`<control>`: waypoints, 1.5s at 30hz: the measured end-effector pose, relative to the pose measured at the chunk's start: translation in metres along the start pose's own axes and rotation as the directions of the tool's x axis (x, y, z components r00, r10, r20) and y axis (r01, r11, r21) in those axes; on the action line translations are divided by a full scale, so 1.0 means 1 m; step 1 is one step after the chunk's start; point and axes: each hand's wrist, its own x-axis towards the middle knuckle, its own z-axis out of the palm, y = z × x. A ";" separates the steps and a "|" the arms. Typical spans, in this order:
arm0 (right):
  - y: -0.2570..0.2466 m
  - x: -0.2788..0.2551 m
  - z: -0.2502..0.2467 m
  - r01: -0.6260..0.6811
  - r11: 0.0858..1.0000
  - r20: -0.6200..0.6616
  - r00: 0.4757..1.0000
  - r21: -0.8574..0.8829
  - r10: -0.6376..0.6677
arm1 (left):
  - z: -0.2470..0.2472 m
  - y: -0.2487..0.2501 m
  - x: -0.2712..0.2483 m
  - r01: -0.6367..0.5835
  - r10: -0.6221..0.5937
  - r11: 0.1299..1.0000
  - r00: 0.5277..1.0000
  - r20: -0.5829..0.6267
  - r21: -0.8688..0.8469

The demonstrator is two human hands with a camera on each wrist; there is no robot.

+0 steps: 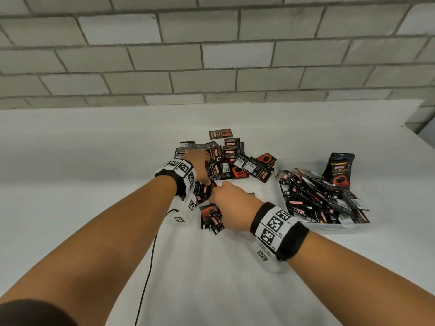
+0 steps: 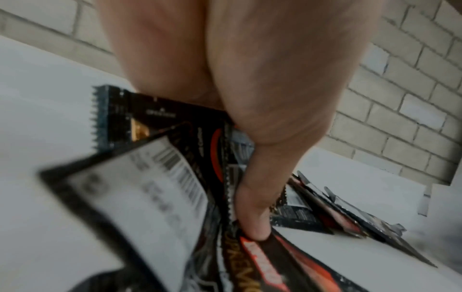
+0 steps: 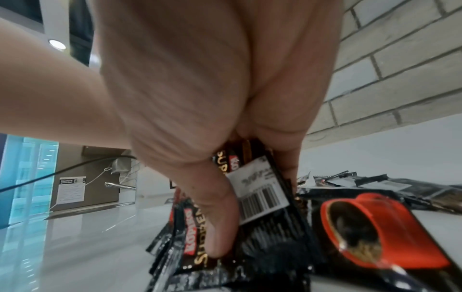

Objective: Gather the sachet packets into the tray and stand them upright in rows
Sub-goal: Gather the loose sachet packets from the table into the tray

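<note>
Black-and-red coffee sachets (image 1: 237, 161) lie in a loose pile mid-table. My left hand (image 1: 207, 177) reaches into the pile's near left side; in the left wrist view its thumb (image 2: 255, 213) pinches a bunch of sachets (image 2: 150, 187) against hidden fingers. My right hand (image 1: 216, 198) is just below it, and its thumb (image 3: 220, 227) and fingers grip another bunch of sachets (image 3: 260, 193). A few more sachets (image 1: 211, 220) lie under the right hand. The clear tray (image 1: 329, 228) at the right holds many leaning sachets, with an upright stack (image 1: 339, 170) at its back.
The white table (image 1: 94, 161) meets a grey brick wall (image 1: 211, 55) at the back. A black cable (image 1: 150, 255) trails from the left wrist toward the near edge. The table's right edge (image 1: 419, 137) runs behind the tray.
</note>
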 end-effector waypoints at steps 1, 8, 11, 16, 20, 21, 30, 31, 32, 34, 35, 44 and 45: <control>0.002 -0.003 -0.001 0.013 1.000 -0.027 1.000 0.021 -0.012 | 0.000 -0.001 -0.001 -0.015 0.015 1.000 1.000 -0.004 -0.002; 0.014 -0.044 -0.024 0.120 0.947 -0.374 0.927 0.298 0.000 | -0.003 -0.025 -0.023 -0.040 0.024 0.978 0.997 -0.077 -0.204; 0.029 -0.071 -0.046 0.087 0.932 -0.614 0.773 0.352 0.160 | -0.007 -0.040 -0.031 -0.035 -0.008 0.935 0.993 -0.118 -0.354; 0.066 -0.119 -0.087 0.006 0.779 -0.659 0.538 0.626 0.525 | -0.030 -0.041 -0.047 -0.051 -0.050 0.888 0.977 -0.205 -0.457; 0.095 -0.147 -0.096 0.072 0.600 -0.559 0.464 0.797 0.687 | -0.057 -0.013 -0.061 -0.159 -0.001 0.874 0.944 -0.330 -0.458; 0.102 -0.150 -0.094 0.034 0.569 -0.510 0.491 0.822 0.706 | -0.063 0.000 -0.065 -0.198 0.030 0.877 0.933 -0.360 -0.439; 0.146 -0.142 -0.028 -0.474 0.544 -0.251 0.548 0.693 0.798 | -0.061 0.139 -0.049 -0.433 0.367 0.804 0.901 -0.232 -0.409; 0.146 -0.142 -0.026 -0.484 0.556 -0.248 0.560 0.676 0.790 | -0.052 0.152 -0.043 -0.448 0.385 0.796 0.894 -0.231 -0.406; 0.146 -0.143 -0.024 -0.493 0.571 -0.242 0.579 0.656 0.779 | -0.041 0.164 -0.036 -0.448 0.385 0.795 0.894 -0.232 -0.408; 0.146 -0.145 -0.023 -0.516 0.582 -0.214 0.605 0.629 0.767 | -0.020 0.180 -0.025 -0.397 0.331 0.819 0.917 -0.223 -0.415; 0.148 -0.148 -0.023 -0.527 0.576 -0.199 0.606 0.625 0.770 | -0.008 0.185 -0.022 -0.370 0.308 0.831 0.928 -0.210 -0.415; 0.160 -0.163 -0.028 -0.534 0.598 -0.194 0.627 0.597 0.754 | 0.012 0.184 -0.013 -0.347 0.345 0.938 0.934 -0.089 -0.012; 0.160 -0.161 -0.028 -0.521 0.616 -0.202 0.643 0.591 0.738 | 0.007 0.180 -0.016 -0.352 0.348 0.936 0.933 -0.094 -0.028</control>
